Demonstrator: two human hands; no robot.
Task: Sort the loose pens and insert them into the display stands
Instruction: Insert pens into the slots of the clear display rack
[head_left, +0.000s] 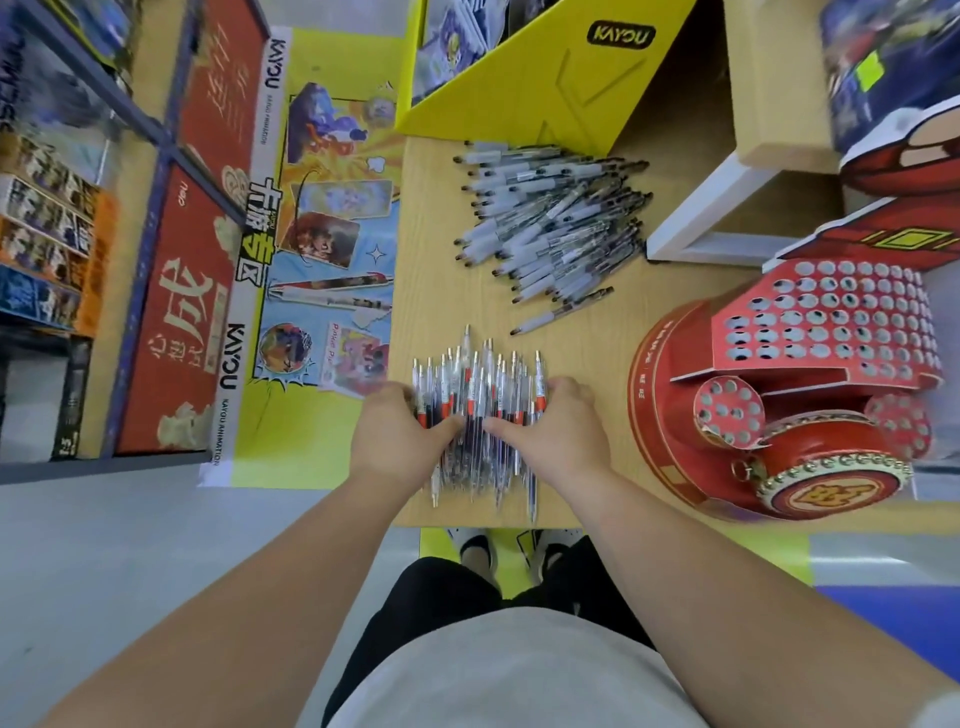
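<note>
Head view showed both hands, left hand (402, 423) and right hand (553, 423), cupped around the near pen bundle (480, 395); the red display stand (810, 332) held few pens; the yellow box (550, 78) read KAYOU.

Table (582, 343): pale wood-grain top, matt. Pens (478, 415) under my hands: clear glossy plastic barrels, shiny metal tips. Far pile (556, 218): plastic, frosted white grips. Display stand (810, 332): red printed cardboard, slight sheen. Yellow box (550, 78): smooth card.

A light wooden table (587, 332) stands on grey floor (104, 545) beside stocked shelves (47, 223).
</note>
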